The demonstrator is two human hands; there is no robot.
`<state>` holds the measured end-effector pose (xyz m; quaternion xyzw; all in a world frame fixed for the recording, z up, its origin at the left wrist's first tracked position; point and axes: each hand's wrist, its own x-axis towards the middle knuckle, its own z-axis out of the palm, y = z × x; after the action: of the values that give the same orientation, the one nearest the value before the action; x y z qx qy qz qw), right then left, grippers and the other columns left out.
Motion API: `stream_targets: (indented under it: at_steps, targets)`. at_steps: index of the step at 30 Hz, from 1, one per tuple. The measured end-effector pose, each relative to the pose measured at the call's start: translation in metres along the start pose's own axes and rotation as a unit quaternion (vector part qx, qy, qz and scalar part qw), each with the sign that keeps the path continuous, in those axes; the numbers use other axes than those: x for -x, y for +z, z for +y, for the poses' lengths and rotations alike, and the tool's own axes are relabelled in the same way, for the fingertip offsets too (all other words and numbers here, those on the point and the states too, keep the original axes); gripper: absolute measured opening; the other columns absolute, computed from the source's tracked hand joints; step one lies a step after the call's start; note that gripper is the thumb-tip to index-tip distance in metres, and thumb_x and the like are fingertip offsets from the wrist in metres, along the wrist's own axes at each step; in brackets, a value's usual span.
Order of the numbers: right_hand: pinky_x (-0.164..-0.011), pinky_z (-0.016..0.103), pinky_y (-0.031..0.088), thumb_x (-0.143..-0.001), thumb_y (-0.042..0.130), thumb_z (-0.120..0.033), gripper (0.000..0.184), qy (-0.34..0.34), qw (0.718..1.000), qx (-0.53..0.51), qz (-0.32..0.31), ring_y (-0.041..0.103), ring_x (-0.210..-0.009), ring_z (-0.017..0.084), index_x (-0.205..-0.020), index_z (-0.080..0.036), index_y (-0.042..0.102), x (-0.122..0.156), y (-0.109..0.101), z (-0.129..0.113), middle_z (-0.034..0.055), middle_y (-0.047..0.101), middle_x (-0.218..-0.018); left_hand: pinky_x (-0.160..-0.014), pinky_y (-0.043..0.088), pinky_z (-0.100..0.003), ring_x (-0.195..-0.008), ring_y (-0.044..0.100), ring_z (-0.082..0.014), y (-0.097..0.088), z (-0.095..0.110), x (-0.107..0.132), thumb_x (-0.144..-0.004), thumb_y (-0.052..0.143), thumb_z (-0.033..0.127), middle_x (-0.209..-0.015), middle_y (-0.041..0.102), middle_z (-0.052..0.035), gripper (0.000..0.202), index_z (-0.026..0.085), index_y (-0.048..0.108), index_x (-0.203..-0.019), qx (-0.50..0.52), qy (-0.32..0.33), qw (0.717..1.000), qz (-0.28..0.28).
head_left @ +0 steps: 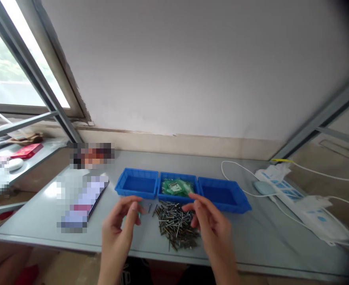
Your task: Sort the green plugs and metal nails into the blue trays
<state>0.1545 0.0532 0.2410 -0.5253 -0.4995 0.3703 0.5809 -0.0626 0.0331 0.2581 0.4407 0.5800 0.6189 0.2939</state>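
A heap of small metal screws or pins (177, 225), silver and brassy, lies on the grey table. Left of it, my left hand (119, 223) has its thumb and curled fingers close together; a bit of green shows between them, too small and blurred to name. One loose pin (149, 207) lies just beyond those fingertips. Over the heap's right side hovers my right hand (212, 225), its fingers bent and slightly apart, with nothing visible in them. Behind the heap stands a blue tray (178, 199) with green plastic packets (176, 187) in it.
Blue trays flank the middle one, at left (136, 194) and right (232, 205). A blurred-out flat phone-like object (85, 204) lies at left. At right are a white cable (242, 192), a pale blue mouse-like object (263, 187) and white plastic packaging (299, 202).
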Motion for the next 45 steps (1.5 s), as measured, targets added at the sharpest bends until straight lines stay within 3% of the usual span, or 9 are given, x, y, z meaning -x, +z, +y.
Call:
stream_targets:
  at_steps: [4, 7, 16, 22, 26, 30, 37, 39, 45]
  targets:
    - [-0.05, 0.021, 0.051, -0.1, 0.069, -0.06, 0.041, 0.034, 0.999, -0.006, 0.03, 0.058, -0.055, 0.013, -0.105, -0.022, 0.082, -0.001, -0.004, 0.009, 0.0054, 0.077, -0.076, -0.065, 0.05, -0.029, -0.063, 0.061, -0.0168, -0.029, -0.018, -0.011, -0.096, 0.066, 0.057, -0.083, 0.077, -0.0005, 0.035, 0.025, 0.076, -0.105, -0.207, -0.003, 0.977, 0.054]
    - [-0.05, 0.02, 0.048, -0.099, 0.071, -0.061, 0.041, 0.034, 0.998, -0.029, 0.035, 0.056, -0.055, 0.012, -0.1, -0.022, 0.082, 0.001, -0.005, 0.004, 0.0033, 0.073, -0.07, -0.062, 0.049, -0.031, -0.065, 0.063, -0.0181, -0.042, -0.038, -0.021, -0.093, 0.065, 0.06, -0.1, 0.078, -0.0019, 0.037, 0.028, 0.076, -0.107, -0.329, 0.0, 0.944, 0.013]
    - [-0.049, 0.022, 0.048, -0.095, 0.073, -0.066, 0.046, 0.045, 0.997, -0.053, 0.042, 0.056, -0.055, 0.014, -0.097, -0.021, 0.082, -0.002, -0.013, -0.003, 0.0035, 0.07, -0.066, -0.091, 0.053, -0.047, -0.115, 0.063, -0.0377, -0.03, -0.063, -0.022, -0.091, 0.068, 0.053, -0.123, 0.066, -0.0109, 0.041, 0.03, 0.073, -0.124, -0.462, 0.045, 0.884, -0.053]
    - [-0.049, 0.024, 0.047, -0.093, 0.076, -0.065, 0.045, 0.039, 0.995, -0.062, 0.068, 0.056, -0.055, 0.015, -0.095, -0.021, 0.082, -0.004, -0.017, -0.002, 0.004, 0.069, -0.064, -0.076, 0.048, -0.035, -0.096, 0.068, -0.0285, -0.034, -0.056, -0.023, -0.096, 0.056, 0.03, -0.107, 0.073, -0.0071, 0.029, 0.028, 0.073, -0.12, -0.453, 0.042, 0.889, -0.045]
    - [-0.048, 0.023, 0.046, -0.095, 0.076, -0.063, 0.042, 0.035, 0.995, -0.073, 0.06, 0.056, -0.054, 0.014, -0.096, -0.021, 0.082, -0.005, -0.018, -0.002, 0.0035, 0.07, -0.064, -0.059, 0.039, -0.03, -0.061, 0.06, -0.0212, -0.038, -0.049, -0.025, -0.098, 0.06, 0.046, -0.079, 0.073, -0.0022, 0.031, 0.025, 0.076, -0.113, -0.409, -0.018, 0.912, 0.011]
    - [-0.049, 0.023, 0.048, -0.098, 0.073, -0.06, 0.04, 0.03, 0.997, -0.065, 0.04, 0.058, -0.055, 0.015, -0.098, -0.022, 0.082, -0.002, -0.02, 0.003, 0.0029, 0.07, -0.065, -0.059, 0.045, -0.027, -0.061, 0.058, -0.0176, -0.029, -0.038, -0.019, -0.09, 0.073, 0.062, -0.079, 0.074, -0.0011, 0.045, 0.021, 0.076, -0.108, -0.187, -0.029, 0.981, 0.039]
    - [-0.06, 0.024, 0.053, -0.104, 0.066, -0.05, 0.031, -0.019, 0.992, 0.037, -0.116, 0.068, -0.07, 0.017, -0.114, -0.023, 0.079, 0.005, 0.0, -0.016, 0.0055, 0.079, -0.091, -0.052, 0.044, -0.02, -0.058, 0.052, -0.0112, 0.021, -0.016, 0.004, -0.095, 0.075, 0.056, -0.095, 0.074, -0.0026, 0.055, 0.025, 0.063, -0.139, 0.031, -0.057, 0.984, -0.168]
    - [-0.06, 0.024, 0.049, -0.104, 0.065, -0.045, 0.027, -0.038, 0.982, 0.071, -0.169, 0.066, -0.07, 0.016, -0.1, -0.022, 0.078, 0.007, 0.01, -0.025, 0.0028, 0.075, -0.084, -0.052, 0.044, -0.02, -0.059, 0.053, -0.0113, 0.03, -0.013, 0.008, -0.097, 0.074, 0.054, -0.096, 0.073, -0.0026, 0.057, 0.027, 0.059, -0.144, 0.048, -0.052, 0.973, -0.219]
    - [-0.059, 0.025, 0.041, -0.104, 0.062, -0.038, 0.028, -0.041, 0.982, 0.073, -0.169, 0.056, -0.062, 0.013, -0.081, -0.022, 0.062, 0.012, 0.017, -0.023, -0.0032, 0.058, -0.069, -0.05, 0.04, -0.019, -0.054, 0.045, -0.0106, 0.031, -0.016, 0.009, -0.096, 0.076, 0.054, -0.067, 0.052, 0.0073, 0.067, 0.026, 0.051, -0.151, 0.049, -0.083, 0.965, -0.245]
